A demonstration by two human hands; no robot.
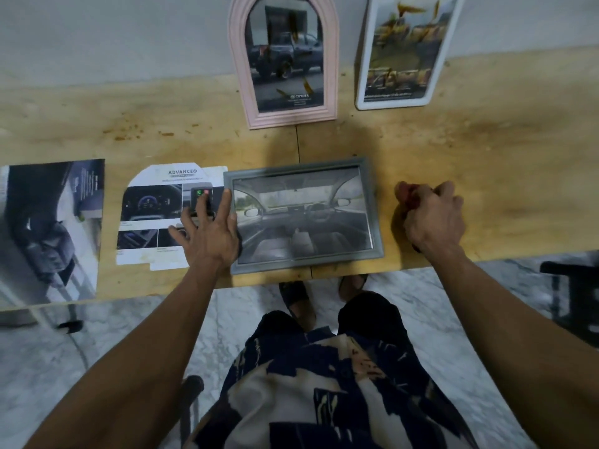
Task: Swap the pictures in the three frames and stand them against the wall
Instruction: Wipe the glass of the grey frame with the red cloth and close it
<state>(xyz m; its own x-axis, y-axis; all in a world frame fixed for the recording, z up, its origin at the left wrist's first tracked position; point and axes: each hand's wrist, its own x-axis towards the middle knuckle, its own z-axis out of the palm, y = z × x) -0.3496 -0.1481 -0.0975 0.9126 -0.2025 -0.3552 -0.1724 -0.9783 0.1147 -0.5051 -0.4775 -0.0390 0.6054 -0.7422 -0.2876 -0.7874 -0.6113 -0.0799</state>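
Item 3, grey frame (304,215), lay flat. Your left hand (207,228) rested spread at its edge; your right hand (431,215) clutched something red. You needed both hands to stand it against the wall (129,34).

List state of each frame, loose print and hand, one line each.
pink arched frame: upright against wall, truck picture inside
white frame: upright against wall, picture inside
grey frame: flat on table, car-interior picture facing up
trimmed print: loose, flat
large print: loose, flat
left hand: spread, at grey frame's left edge
right hand: curled round a red object
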